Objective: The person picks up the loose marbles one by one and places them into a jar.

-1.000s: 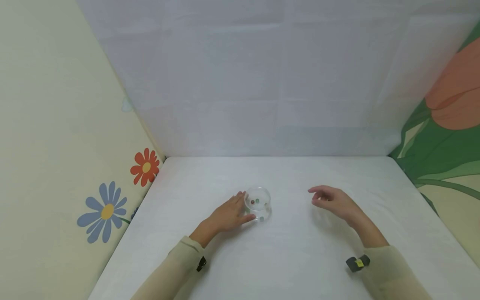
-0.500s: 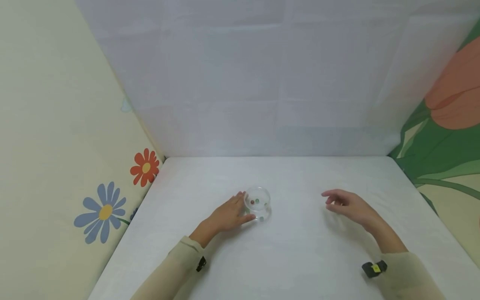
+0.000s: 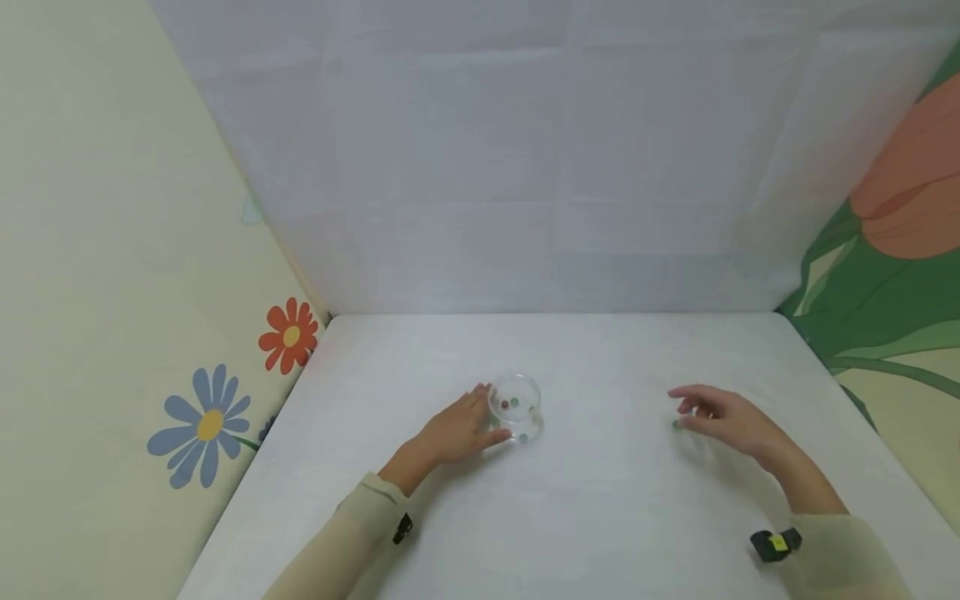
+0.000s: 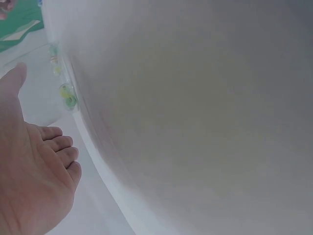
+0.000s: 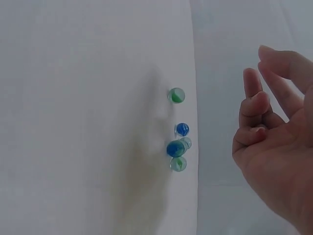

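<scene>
A clear round cup (image 3: 514,397) stands on the white table with several glass marbles (image 4: 68,96) in it. My left hand (image 3: 457,429) rests against its left side, the thumb reaching along the near side and the fingers towards the far side. Further right, my right hand (image 3: 731,423) hovers over the table, fingers loosely bent, holding nothing. Below it lie several marbles: a green-streaked one (image 5: 177,95), a small blue one (image 5: 182,129), a blue-green one (image 5: 175,148) and a clear one with green (image 5: 178,164). In the head view that hand hides most of these.
A white cloth covers the table (image 3: 585,517), and a white sheet (image 3: 555,167) hangs behind its far edge. Painted walls flank it, with flowers (image 3: 213,425) at left and a large tulip (image 3: 915,175) at right. Both wrists carry small black devices (image 3: 776,544).
My right hand has moved right and slightly nearer, away from the cup, and a green marble now shows beside its thumb. My left hand and the cup have stayed put.
</scene>
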Available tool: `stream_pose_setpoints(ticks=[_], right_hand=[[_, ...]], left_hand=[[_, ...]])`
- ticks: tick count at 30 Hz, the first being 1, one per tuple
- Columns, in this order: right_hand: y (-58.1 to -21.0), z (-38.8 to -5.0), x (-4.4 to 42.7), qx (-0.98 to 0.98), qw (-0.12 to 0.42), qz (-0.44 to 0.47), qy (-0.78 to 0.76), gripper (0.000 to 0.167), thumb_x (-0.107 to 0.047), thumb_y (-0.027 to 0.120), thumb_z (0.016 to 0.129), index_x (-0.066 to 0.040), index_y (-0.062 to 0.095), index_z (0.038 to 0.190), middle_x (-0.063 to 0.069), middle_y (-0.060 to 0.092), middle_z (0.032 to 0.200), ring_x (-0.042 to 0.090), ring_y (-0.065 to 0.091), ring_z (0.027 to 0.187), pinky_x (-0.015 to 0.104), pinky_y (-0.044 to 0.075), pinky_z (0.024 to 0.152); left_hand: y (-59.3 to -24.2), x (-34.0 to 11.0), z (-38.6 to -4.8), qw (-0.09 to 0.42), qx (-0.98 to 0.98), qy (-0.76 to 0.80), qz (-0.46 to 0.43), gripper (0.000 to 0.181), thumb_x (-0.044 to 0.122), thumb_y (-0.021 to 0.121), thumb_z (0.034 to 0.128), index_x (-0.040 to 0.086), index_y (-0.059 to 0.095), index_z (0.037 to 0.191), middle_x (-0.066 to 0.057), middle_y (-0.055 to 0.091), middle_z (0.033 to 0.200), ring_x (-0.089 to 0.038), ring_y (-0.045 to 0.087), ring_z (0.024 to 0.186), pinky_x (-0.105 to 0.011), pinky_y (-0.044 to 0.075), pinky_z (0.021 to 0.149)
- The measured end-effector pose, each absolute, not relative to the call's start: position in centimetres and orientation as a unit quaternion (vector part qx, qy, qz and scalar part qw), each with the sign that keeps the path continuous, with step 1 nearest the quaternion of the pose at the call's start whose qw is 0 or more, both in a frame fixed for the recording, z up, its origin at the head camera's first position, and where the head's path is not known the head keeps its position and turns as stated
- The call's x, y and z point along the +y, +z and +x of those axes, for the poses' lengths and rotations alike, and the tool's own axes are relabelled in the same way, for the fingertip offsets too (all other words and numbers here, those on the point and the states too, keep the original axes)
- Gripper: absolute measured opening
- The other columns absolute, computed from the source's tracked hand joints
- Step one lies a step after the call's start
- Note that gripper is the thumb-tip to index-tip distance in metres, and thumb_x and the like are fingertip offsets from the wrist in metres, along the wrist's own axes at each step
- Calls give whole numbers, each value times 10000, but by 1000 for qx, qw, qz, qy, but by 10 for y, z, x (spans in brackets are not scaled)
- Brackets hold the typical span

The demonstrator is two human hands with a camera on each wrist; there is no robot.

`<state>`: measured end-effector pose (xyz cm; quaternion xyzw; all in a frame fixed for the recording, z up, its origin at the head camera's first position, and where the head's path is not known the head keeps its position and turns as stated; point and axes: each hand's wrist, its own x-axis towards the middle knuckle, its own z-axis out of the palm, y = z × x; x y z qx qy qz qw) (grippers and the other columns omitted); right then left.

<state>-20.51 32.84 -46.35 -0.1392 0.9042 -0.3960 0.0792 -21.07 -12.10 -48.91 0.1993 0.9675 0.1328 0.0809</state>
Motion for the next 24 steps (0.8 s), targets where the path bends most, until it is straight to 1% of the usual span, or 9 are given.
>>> stream_pose_setpoints(ticks=[4, 7, 10, 16, 24], right_hand=[[-466, -206, 337, 907, 74, -142, -388, 469, -263, 689, 980, -68, 587, 1394, 67, 645, 1110, 143, 523, 879, 244, 478, 673], [-468, -206, 343, 911, 75, -141, -381, 466, -258, 690, 980, -70, 589, 1394, 64, 641, 1114, 147, 519, 874, 247, 477, 657], [-469, -207, 348, 910, 83, -136, -382, 462, -259, 689, 980, -81, 591, 1395, 70, 635, 1124, 156, 524, 880, 247, 483, 659], [-469, -207, 357, 909, 104, -135, -380, 457, -256, 681, 983, -85, 594, 1398, 124, 628, 1186, 167, 524, 901, 255, 480, 676], [-471, -209, 372, 899, 145, -129, -393, 505, -262, 692, 973, -103, 567, 1435, 168, 595, 1296, 164, 523, 938, 259, 481, 707]], left_hand=[[-488, -121, -211, 78, 968, 135, 198, 992, 702, 469, 964, -1, 185, 1604, -150, 217, 1669, -300, 201, 1546, -448, 218, 1251], [-488, -121, -211, 80, 968, 134, 198, 994, 705, 466, 963, 1, 182, 1605, -145, 214, 1671, -295, 199, 1547, -445, 214, 1253], [-487, -121, -210, 81, 968, 134, 198, 991, 702, 470, 964, 2, 186, 1605, -144, 218, 1671, -295, 202, 1546, -443, 218, 1252], [-486, -121, -210, 83, 967, 139, 195, 984, 689, 487, 965, 1, 191, 1604, -143, 221, 1671, -295, 202, 1546, -446, 225, 1251], [-485, -121, -209, 88, 967, 142, 192, 988, 696, 481, 963, 8, 184, 1608, -137, 212, 1675, -291, 195, 1549, -445, 223, 1253]])
